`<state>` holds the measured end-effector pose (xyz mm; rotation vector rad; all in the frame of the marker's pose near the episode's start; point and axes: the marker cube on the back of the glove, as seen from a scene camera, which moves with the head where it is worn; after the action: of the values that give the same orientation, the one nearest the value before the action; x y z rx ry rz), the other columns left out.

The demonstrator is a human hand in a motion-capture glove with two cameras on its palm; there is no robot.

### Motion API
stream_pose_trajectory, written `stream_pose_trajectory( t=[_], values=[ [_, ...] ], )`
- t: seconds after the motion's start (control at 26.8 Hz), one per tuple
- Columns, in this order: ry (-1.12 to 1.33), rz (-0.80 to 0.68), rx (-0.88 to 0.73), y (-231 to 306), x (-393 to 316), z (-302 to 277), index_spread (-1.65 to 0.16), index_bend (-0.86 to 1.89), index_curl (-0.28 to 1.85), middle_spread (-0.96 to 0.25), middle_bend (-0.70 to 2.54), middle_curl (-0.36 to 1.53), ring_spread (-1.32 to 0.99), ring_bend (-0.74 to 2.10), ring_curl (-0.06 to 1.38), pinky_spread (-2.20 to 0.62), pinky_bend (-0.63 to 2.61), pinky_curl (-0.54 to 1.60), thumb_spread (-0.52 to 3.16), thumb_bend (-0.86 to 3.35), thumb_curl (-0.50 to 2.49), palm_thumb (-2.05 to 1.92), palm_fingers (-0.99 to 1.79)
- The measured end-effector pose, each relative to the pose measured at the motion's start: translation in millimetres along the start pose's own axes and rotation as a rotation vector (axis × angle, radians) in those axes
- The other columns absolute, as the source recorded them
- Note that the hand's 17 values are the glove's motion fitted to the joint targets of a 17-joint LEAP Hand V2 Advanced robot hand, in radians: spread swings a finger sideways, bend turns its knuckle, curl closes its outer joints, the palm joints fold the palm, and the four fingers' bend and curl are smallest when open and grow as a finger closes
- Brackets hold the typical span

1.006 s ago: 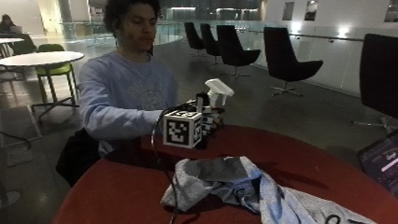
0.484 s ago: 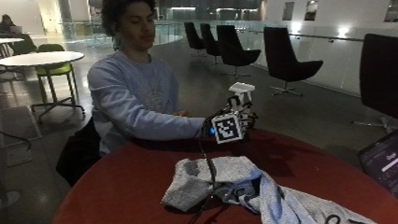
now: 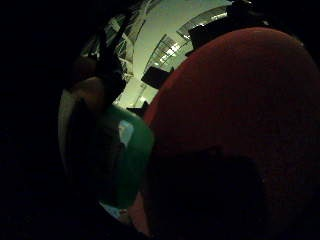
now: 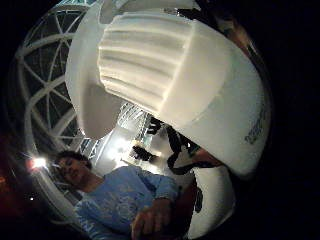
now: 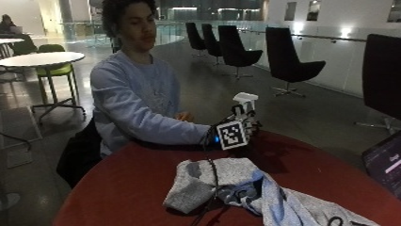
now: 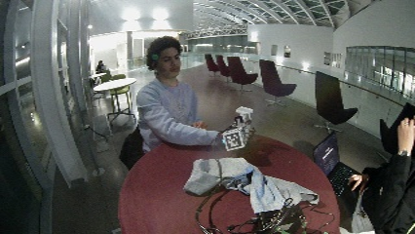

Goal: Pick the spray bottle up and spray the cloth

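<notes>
Round red table point(image 5: 125, 188); open laptop point(image 5: 385, 165) at its edge; black chairs point(image 5: 288, 61) behind; white table point(image 5: 37, 59) with green chair point(image 5: 53, 70).

I am logging hidden items: the white-headed green plastic spray bottle point(image 5: 245, 100) is showing only its nozzle, its body lying behind my black-gloved right hand point(image 5: 241, 132). The crumpled grey and pale-blue cloth point(image 5: 251, 190) is running off the outside view's lower edge.

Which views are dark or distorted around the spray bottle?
Little finger side palm view: dim, green spray bottle and red table half in shadow. Thumb side palm view: white spray head bulged by the wide lens. Outside view: evenly lit.
</notes>
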<state>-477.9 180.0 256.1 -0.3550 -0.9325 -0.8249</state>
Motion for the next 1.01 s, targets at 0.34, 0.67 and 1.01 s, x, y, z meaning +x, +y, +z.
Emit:
stream_pose_trajectory(
  t=[0.34,0.67,1.01],
  values=[
    [0.01,0.033,-0.042,8.7,-3.1,-9.7,-0.32,0.07,0.28,-0.04,0.36,0.48,-0.05,0.54,0.42,0.08,0.14,0.26,0.93,-0.04,0.43,0.73,0.72],
    [0.146,0.014,0.009,27.4,-56.0,-111.7,-0.32,0.14,0.26,-0.03,0.34,0.46,-0.03,0.49,0.38,0.09,0.16,0.26,0.94,-0.02,0.42,0.75,0.66],
    [0.569,0.044,0.137,97.9,-72.9,-271.8,-0.32,0.16,0.29,-0.03,0.34,0.45,-0.03,0.52,0.38,0.09,0.13,0.24,0.98,-0.02,0.41,0.78,0.74]
  ],
)
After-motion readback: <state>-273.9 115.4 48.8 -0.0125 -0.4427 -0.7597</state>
